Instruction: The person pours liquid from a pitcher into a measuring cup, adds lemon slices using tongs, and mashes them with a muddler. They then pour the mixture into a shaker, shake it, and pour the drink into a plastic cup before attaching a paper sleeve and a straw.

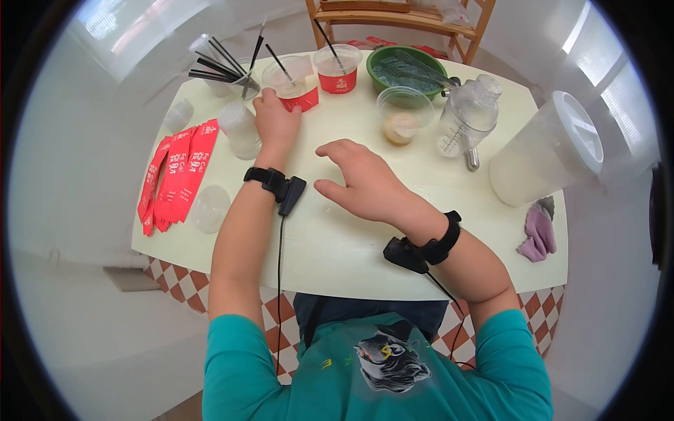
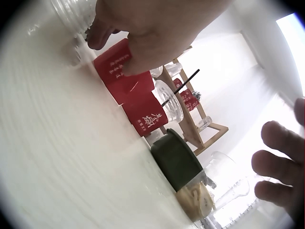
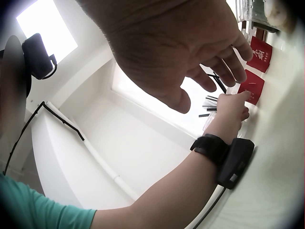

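Observation:
My left hand (image 1: 276,123) grips a clear plastic cup (image 1: 286,70) with a red paper sleeve (image 2: 114,71) and a black straw. The thumb presses on the sleeve; the other fingers go round the cup's left side, partly hidden. Just behind and right stands a second cup (image 1: 337,67) with a red sleeve (image 2: 145,114) and a black straw. My right hand (image 1: 365,181) hovers over the middle of the table, fingers loosely extended, holding nothing. A lidded clear jar (image 1: 240,132) stands against the left wrist side.
Red sleeves (image 1: 184,172) lie stacked at left beside a clear lid (image 1: 210,208). Black straws (image 1: 221,63) fill a cup behind. Toward the right are a green basin (image 1: 382,57), a clear cup (image 1: 401,126), a shaker (image 1: 472,112), a large pitcher (image 1: 537,158) and a purple cloth (image 1: 539,235).

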Demonstrator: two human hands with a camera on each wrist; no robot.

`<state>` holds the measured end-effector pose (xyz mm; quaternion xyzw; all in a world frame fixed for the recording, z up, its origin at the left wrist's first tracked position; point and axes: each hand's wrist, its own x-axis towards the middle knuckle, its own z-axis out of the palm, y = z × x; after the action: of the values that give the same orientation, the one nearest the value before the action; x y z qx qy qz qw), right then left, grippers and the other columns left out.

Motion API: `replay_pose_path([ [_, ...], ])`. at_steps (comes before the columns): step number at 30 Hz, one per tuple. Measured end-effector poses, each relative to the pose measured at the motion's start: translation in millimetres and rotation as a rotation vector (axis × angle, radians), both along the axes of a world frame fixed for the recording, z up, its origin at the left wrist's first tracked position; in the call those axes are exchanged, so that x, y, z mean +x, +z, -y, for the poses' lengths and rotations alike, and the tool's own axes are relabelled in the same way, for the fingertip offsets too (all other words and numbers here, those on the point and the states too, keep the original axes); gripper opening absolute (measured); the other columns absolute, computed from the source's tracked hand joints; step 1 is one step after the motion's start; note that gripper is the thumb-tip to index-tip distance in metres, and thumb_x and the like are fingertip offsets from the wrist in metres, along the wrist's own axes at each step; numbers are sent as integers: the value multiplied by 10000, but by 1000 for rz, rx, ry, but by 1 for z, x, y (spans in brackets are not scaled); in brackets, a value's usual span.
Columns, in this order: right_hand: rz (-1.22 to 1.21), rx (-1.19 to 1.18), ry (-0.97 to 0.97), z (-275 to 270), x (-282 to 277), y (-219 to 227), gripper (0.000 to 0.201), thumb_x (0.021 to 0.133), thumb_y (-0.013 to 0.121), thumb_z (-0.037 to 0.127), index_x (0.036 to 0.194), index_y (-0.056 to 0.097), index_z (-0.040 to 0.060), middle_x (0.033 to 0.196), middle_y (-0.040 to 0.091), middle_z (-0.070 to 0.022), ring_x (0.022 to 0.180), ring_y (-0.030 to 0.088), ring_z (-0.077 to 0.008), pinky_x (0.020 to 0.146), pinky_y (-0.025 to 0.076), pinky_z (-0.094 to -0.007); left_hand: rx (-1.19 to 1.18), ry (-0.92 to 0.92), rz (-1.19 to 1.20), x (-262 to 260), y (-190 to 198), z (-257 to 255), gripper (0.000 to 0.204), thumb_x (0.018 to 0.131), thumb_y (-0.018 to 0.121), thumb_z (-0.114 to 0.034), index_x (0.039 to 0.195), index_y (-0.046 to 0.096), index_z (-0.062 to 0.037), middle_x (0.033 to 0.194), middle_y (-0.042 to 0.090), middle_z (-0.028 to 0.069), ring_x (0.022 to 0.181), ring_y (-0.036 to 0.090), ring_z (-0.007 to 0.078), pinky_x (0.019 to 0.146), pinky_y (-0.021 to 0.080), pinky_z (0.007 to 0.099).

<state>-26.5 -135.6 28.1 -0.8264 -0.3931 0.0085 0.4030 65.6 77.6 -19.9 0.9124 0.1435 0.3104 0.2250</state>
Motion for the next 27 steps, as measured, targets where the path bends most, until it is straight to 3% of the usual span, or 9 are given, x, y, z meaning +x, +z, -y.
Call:
replay_pose_path([
  [3,-18,-28,12,-2,-1,-1,431,849,639,264,1187,561,8,1180,577,-181,1066,565,-346,921,462,-408,59,-38,17,-6,6,3,525,727,756,-153,1167,490,-45,1124,507,225,955,598,403,825,507,428],
  [4,-15,-29,18,-2,-1,0,431,849,639,264,1187,561,8,1180,577,-181,1066,565,-346,921,462,-408,55,-48,17,-9,8,7,318,775,675,-104,1066,559,-50,1113,517,223,935,608,397,793,510,434],
  [7,-25,-69,39,0,-3,2,412,847,641,256,1165,574,3,1155,589,-179,1061,568,-342,921,460,-404,144,-63,-196,-7,15,8,135,811,591,-88,932,617,-34,1065,554,225,932,613,389,772,507,440],
  [11,47,-3,78,-5,-4,2,396,830,651,240,1128,597,-14,1114,610,-187,1030,577,-349,904,460,-412,258,-82,-116,-25,19,10,120,826,537,-88,834,645,-38,961,610,204,898,629,372,758,502,450],
  [16,33,25,57,-2,-9,13,380,815,661,228,1093,619,-28,1072,637,-195,988,591,-354,883,462,-422,282,-294,-124,-99,88,22,153,832,619,-177,904,674,-54,783,656,137,765,632,312,668,489,421],
  [20,20,11,48,-1,-15,19,364,819,660,222,1084,623,-24,1037,650,-191,985,589,-355,881,461,-416,3,-286,25,-165,169,-7,174,842,645,-184,920,679,-33,661,622,97,599,588,197,565,443,338],
  [22,14,9,48,-2,-15,20,359,821,659,222,1081,623,-24,1026,654,-189,983,589,-355,884,457,-416,-64,-346,163,-175,191,-59,212,892,618,-160,986,662,25,689,640,35,616,552,66,557,420,258],
  [24,30,1,52,-2,-18,20,352,825,657,222,1078,624,-19,1044,650,-179,991,584,-348,912,438,-415,52,-190,147,-179,218,-102,247,907,597,-169,990,641,59,783,678,88,683,624,96,634,484,264],
  [27,54,11,63,-4,-22,20,341,828,656,223,1072,626,-13,1060,646,-172,1002,578,-339,937,418,-409,351,110,-211,-148,220,-194,266,896,554,-186,962,655,51,845,685,195,778,670,281,714,514,366],
])
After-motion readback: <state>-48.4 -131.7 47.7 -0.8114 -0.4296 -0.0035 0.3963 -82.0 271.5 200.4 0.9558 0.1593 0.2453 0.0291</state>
